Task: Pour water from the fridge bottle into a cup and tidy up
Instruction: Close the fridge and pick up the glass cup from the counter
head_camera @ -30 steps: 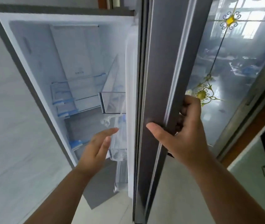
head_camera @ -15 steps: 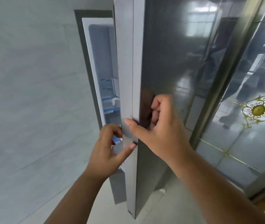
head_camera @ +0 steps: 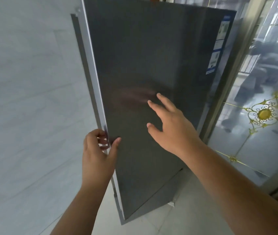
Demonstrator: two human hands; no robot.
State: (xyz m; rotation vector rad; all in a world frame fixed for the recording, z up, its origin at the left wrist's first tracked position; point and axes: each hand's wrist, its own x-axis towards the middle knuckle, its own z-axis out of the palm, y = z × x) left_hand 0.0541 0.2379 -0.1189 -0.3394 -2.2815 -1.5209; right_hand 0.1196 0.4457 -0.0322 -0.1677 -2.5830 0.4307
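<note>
Loosely, left hand (head_camera: 97, 150) grips fridge door (head_camera: 151, 65) edge.

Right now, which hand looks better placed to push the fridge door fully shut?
Probably the right hand: it is open, spread flat toward the fridge door. The left hand is curled around the door's edge, where fingers could get pinched.
</note>
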